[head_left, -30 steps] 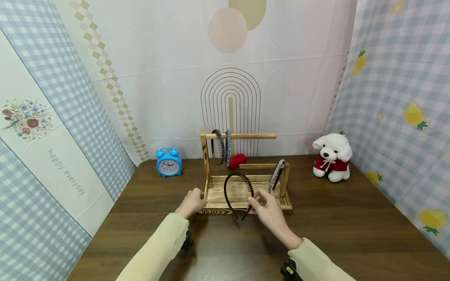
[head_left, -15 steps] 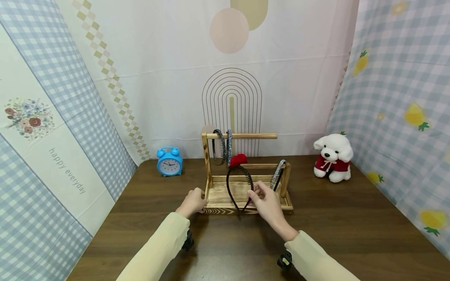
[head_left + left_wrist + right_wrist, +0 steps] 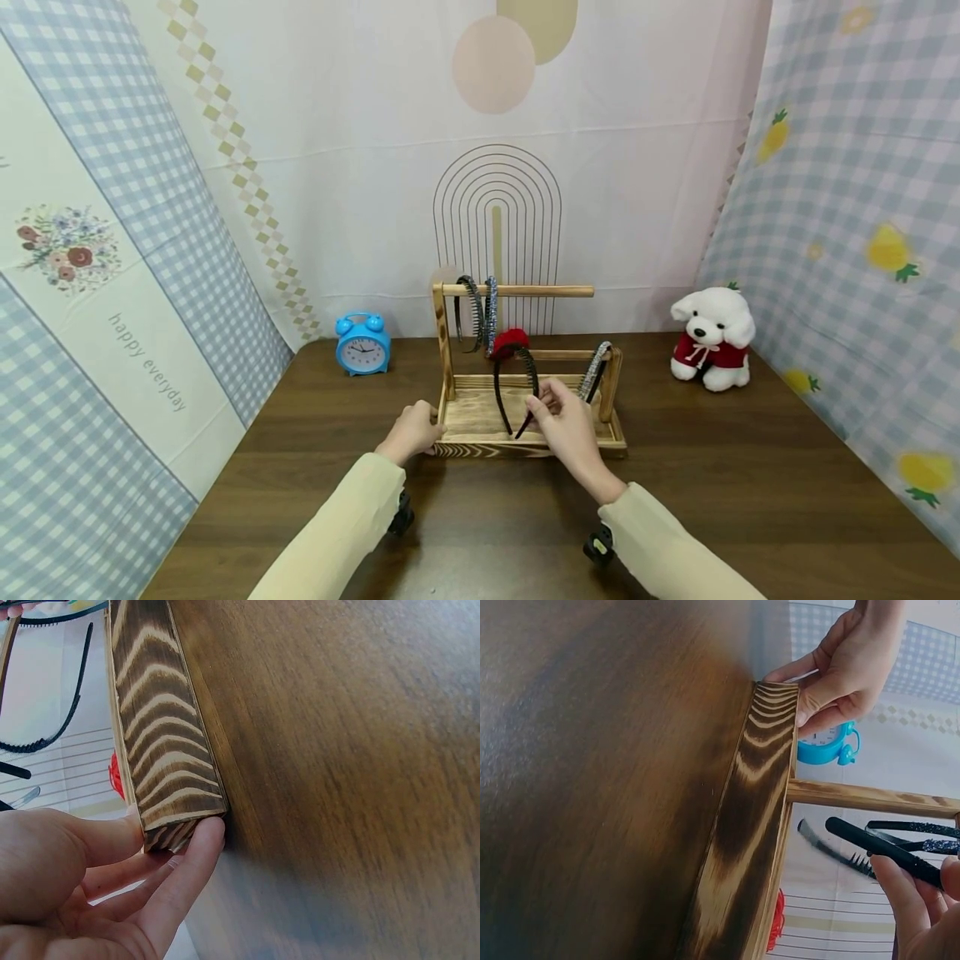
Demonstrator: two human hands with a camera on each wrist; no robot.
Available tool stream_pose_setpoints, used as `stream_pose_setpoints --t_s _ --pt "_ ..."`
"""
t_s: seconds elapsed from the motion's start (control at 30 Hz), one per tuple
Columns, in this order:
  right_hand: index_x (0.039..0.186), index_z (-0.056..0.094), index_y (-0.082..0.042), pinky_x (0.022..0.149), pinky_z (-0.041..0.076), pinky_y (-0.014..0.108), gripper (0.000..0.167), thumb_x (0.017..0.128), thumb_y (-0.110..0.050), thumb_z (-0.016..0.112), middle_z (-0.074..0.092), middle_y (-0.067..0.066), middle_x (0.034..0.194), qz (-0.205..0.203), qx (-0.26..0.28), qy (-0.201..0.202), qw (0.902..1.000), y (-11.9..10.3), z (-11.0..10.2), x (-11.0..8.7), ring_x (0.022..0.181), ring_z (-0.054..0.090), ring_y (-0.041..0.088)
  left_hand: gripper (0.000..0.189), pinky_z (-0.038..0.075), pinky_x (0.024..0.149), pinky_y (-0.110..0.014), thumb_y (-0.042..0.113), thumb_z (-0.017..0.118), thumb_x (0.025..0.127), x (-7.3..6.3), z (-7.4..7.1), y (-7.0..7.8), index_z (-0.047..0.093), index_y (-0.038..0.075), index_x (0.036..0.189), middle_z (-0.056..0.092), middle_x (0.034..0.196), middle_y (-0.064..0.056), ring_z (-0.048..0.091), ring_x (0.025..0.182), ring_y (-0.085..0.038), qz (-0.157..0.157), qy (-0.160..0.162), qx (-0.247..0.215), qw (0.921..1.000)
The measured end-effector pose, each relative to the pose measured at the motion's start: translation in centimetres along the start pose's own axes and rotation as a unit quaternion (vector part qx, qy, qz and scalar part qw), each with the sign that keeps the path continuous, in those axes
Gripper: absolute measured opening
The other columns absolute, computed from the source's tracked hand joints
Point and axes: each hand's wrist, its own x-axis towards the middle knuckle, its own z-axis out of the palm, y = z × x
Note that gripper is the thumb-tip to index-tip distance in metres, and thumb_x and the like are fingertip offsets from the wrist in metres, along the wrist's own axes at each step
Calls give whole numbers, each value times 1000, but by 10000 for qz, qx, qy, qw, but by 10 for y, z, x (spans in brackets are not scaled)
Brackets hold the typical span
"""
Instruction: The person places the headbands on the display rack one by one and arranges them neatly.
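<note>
My left hand (image 3: 410,432) grips the front left corner of a wooden rack (image 3: 491,451), thumb and fingers on either side of its end in the left wrist view. In my right hand (image 3: 567,429) a black toothed headband (image 3: 531,372) is pinched by one leg between thumb and fingers. It hangs arch up above the rack's tray, its ends apart. A dark toothed headband (image 3: 477,313) and a blue glittery headband (image 3: 492,310) hang on the upper bar (image 3: 555,291). A silver glittery headband (image 3: 591,372) hangs at the right end of the lower bar (image 3: 558,355).
A red fuzzy thing (image 3: 512,338) is behind the rack, partly hidden. At the back left of the table (image 3: 480,533) stands a blue alarm clock (image 3: 363,345). A white plush dog (image 3: 712,337) in a red top sits at the back right. Patterned cloths hang around.
My right hand has carried the black headband slightly up and away from me, over the rack, turning it a little. My left hand keeps its grip on the rack's corner.
</note>
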Motion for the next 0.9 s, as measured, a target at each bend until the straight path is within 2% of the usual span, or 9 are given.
stream_pose_setpoints --t_s 0.17,0.37,0.57,0.67,0.77,0.9 --pt "86 59 -7 60 62 36 14 94 -14 67 68 12 82 -34 -240 123 9996 3 1 2 69 70 35 31 61 57 -32 4 61 95 0 0 0 61 -12 122 65 104 -25 66 60 -18 16 -4 -41 10000" --pt "88 59 -6 61 62 36 12 94 -13 67 68 12 82 0 -363 272 9990 6 0 4 69 71 32 32 61 57 -31 4 61 95 0 0 0 60 -12 122 65 101 -24 66 59 -18 16 8 -73 10000" --pt "87 59 -8 57 60 26 13 93 -15 69 68 10 79 -19 -582 396 9975 8 -3 4 64 69 20 30 61 58 -32 5 61 95 -1 -1 1 62 -11 120 64 88 -17 66 59 -19 13 1 -32 10000" --pt "86 59 -7 55 58 22 15 93 -17 69 68 9 78 -60 -652 460 9968 10 -5 5 67 70 26 28 61 58 -32 6 61 96 -1 -1 1 63 -10 119 63 83 -15 67 59 -19 21 0 -9 10000" --pt "86 60 -7 54 56 21 15 92 -16 70 69 9 78 -96 -713 568 9958 13 -7 6 71 69 31 29 60 58 -31 6 61 96 -1 -1 0 62 -10 120 64 89 -18 67 59 -19 21 18 17 10000" --pt "87 61 -6 54 55 21 14 91 -15 70 69 9 79 -86 -743 645 9951 14 -10 7 70 69 29 32 60 57 -31 6 62 95 -1 0 0 61 -10 122 66 99 -23 67 59 -19 29 41 62 10000"
